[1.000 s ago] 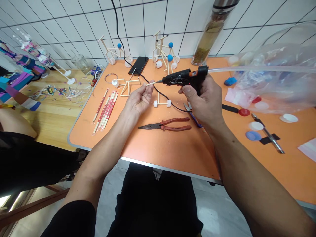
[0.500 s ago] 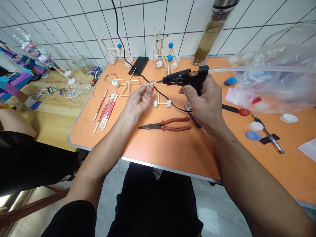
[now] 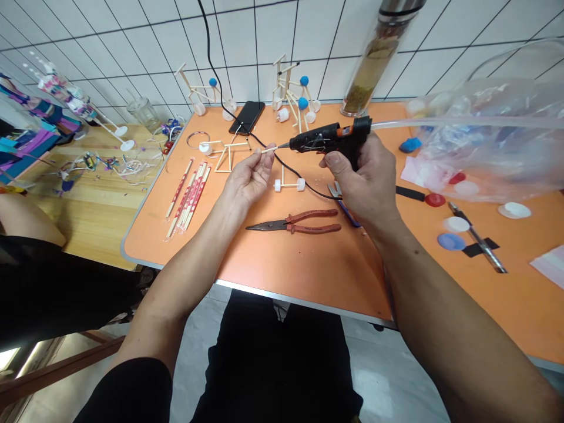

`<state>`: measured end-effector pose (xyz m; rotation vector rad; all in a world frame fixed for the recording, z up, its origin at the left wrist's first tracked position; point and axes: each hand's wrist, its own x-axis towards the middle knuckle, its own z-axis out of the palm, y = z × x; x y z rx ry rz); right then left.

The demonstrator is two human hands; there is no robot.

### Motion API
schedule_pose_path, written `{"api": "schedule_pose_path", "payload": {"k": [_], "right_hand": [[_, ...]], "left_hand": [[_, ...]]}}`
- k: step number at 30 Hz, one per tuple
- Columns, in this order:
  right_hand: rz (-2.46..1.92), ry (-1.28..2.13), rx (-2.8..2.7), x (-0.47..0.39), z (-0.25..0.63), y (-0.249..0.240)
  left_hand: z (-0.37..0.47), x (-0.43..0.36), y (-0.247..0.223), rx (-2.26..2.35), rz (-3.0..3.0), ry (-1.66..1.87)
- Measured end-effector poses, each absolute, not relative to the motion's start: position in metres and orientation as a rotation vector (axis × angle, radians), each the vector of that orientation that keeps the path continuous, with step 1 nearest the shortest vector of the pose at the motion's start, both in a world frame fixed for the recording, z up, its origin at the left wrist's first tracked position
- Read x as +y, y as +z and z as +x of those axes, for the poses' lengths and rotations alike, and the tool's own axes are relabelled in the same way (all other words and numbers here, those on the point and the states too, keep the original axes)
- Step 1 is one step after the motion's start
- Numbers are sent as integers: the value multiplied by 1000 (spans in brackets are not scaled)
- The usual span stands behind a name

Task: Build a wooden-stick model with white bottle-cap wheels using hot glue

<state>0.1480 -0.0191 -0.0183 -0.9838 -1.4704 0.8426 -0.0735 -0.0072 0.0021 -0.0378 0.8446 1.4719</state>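
My left hand [image 3: 250, 178] pinches a short wooden stick [image 3: 268, 150] between thumb and fingertips. My right hand [image 3: 368, 176] is wrapped round a black glue gun [image 3: 328, 138], whose nozzle meets the stick's right end. A clear glue stick [image 3: 418, 123] sticks out of the gun's back. Below the hands lie pliers with red handles [image 3: 314, 216]. Just under the nozzle is a small stick piece with white wheels [image 3: 289, 185]. A stick frame [image 3: 224, 157] lies left of my left hand.
Wrapped chopsticks [image 3: 192, 197] lie at the left. Behind stand stick models with blue balls [image 3: 293, 94], a phone [image 3: 247, 117] and a glass bottle [image 3: 368, 70]. A plastic bag [image 3: 497, 141] and a pen [image 3: 480, 241] are at the right. Another person's arm [image 3: 30, 220] shows far left.
At the far left, a blue and brown strip has moved out of its place over the wooden table. My hands, the stick and the glue gun have hardly moved.
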Motion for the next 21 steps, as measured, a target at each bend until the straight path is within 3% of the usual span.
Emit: {"api": "schedule_pose_path", "payload": {"k": [9,21], "right_hand": [[-918,594,-1633,-6,151,-33],[-937,566,-1646,-7,151,-32]], "left_hand": [[-73,-8,6,833,-93,1474],[-72,-9,7,827,-113,1480]]}}
